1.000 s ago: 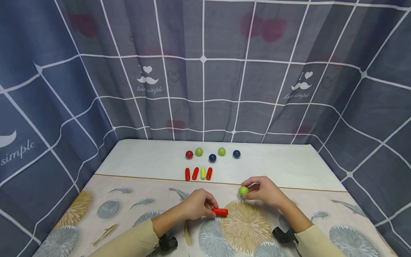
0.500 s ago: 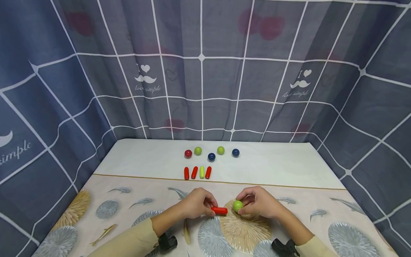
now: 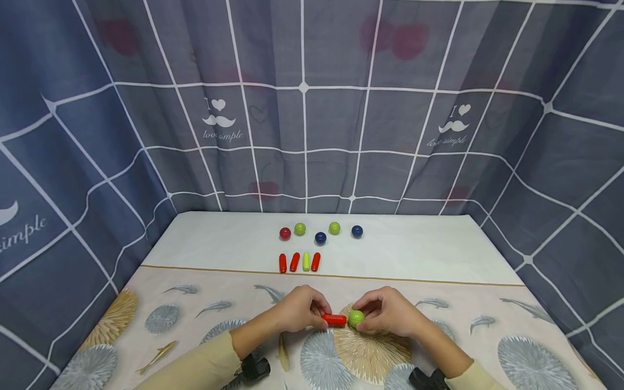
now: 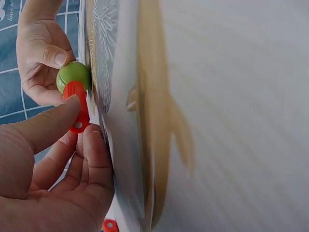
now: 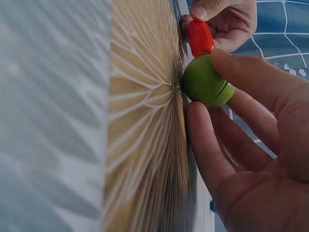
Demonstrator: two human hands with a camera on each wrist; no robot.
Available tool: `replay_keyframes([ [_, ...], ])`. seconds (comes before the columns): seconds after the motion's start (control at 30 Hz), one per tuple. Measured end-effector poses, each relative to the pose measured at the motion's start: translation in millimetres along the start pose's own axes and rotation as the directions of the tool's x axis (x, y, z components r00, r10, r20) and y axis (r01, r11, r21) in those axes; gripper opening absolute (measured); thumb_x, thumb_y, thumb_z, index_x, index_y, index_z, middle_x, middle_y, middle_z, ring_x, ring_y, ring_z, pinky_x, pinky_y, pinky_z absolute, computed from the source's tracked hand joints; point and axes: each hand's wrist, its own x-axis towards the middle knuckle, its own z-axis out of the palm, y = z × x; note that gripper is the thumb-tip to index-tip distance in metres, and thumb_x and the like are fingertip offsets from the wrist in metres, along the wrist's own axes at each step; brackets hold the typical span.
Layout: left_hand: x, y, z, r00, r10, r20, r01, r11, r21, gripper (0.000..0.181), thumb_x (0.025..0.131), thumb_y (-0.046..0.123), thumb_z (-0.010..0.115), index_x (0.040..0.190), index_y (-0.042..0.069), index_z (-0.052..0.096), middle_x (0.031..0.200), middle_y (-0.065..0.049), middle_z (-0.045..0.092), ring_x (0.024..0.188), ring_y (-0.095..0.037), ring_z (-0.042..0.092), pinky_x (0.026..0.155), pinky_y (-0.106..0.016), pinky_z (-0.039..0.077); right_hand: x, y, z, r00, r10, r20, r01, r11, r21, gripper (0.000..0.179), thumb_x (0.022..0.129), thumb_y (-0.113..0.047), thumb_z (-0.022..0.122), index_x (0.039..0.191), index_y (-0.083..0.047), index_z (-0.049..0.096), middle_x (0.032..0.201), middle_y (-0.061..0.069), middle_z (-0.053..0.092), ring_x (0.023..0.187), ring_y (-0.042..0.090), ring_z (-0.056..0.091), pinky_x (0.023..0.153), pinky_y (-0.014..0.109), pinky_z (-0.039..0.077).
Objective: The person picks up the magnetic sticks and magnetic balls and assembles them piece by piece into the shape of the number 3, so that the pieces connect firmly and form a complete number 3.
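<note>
One red rod (image 3: 335, 320), near, at centre: pinched at its left end by the left hand (image 3: 298, 310), thumb and fingertips drawn in to the rod's thickness. Long axis left to right, free end pointing right.

One green ball (image 3: 356, 318), just right of that end, roughly in line with it: held by the right hand (image 3: 390, 313), thumb and fingertips spread to the ball's width. Contact or join between the two: cannot tell.

Four other rods (image 3: 294, 262), farther off; five other balls (image 3: 320, 238), beyond these.
</note>
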Motion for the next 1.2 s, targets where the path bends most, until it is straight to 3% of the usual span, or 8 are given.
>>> replay_keyframes([
  [0.5, 1.6, 3.0, -2.9, 1.000, -0.012, 0.021, 0.013, 1.000, -0.010, 0.016, 0.078, 0.005, 0.087, 0.090, 0.007, 0.077, 0.074, 0.005, 0.068, 0.067, -0.008, 0.059, 0.065, -0.018, 0.052, 0.4, -6, 3, 1.000, -0.001, 0.027, 0.000, 0.999, 0.037, 0.035, 0.078, -0.008, 0.088, 0.109, 0.002, 0.074, 0.102, 0.015, 0.076, 0.084, 0.012, 0.072, 0.075, 0.023, 0.060],
  [0.7, 5.3, 0.2, -18.3, 0.994, 0.104, 0.029, -0.106, 0.993, 0.056, 0.022, 0.079, 0.008, 0.088, 0.096, 0.003, 0.076, 0.080, -0.001, 0.071, 0.070, -0.006, 0.061, 0.067, -0.017, 0.053, -0.2, -8, 3, 1.000, -0.002, 0.019, 0.001, 0.999, 0.037, 0.036, 0.078, -0.008, 0.088, 0.110, 0.003, 0.074, 0.103, 0.016, 0.076, 0.085, 0.012, 0.072, 0.075, 0.023, 0.060],
  [0.8, 9.4, -0.5, -30.4, 0.989, 0.149, -0.010, -0.147, 0.983, 0.105, 0.025, 0.080, 0.010, 0.087, 0.101, 0.001, 0.075, 0.087, -0.006, 0.072, 0.073, -0.007, 0.061, 0.069, -0.019, 0.054, 0.2, -7, 3, 1.000, 0.010, 0.008, -0.010, 1.000, 0.019, 0.034, 0.078, -0.009, 0.089, 0.108, 0.000, 0.076, 0.102, 0.014, 0.076, 0.085, 0.011, 0.072, 0.075, 0.023, 0.060],
  [0.97, 19.2, -7.7, -53.0, 0.977, 0.174, -0.122, -0.150, 0.971, 0.184, 0.023, 0.084, 0.010, 0.084, 0.104, 0.000, 0.075, 0.089, -0.006, 0.072, 0.076, -0.009, 0.061, 0.071, -0.021, 0.053, 0.5, -6, 4, 1.000, 0.025, -0.001, -0.025, 1.000, 0.002, 0.033, 0.077, -0.010, 0.089, 0.107, -0.003, 0.077, 0.103, 0.012, 0.076, 0.084, 0.012, 0.072, 0.075, 0.023, 0.060],
  [1.2, 38.0, -19.5, -87.7, 0.950, 0.072, -0.304, -0.032, 0.990, 0.136, 0.019, 0.089, 0.012, 0.079, 0.106, 0.003, 0.075, 0.092, -0.002, 0.072, 0.082, -0.011, 0.064, 0.075, -0.024, 0.056, -1.3, -4, 4, 1.000, 0.019, -0.004, -0.019, 1.000, 0.005, 0.033, 0.078, -0.012, 0.089, 0.107, -0.002, 0.076, 0.104, 0.013, 0.076, 0.085, 0.012, 0.072, 0.076, 0.022, 0.060],
])
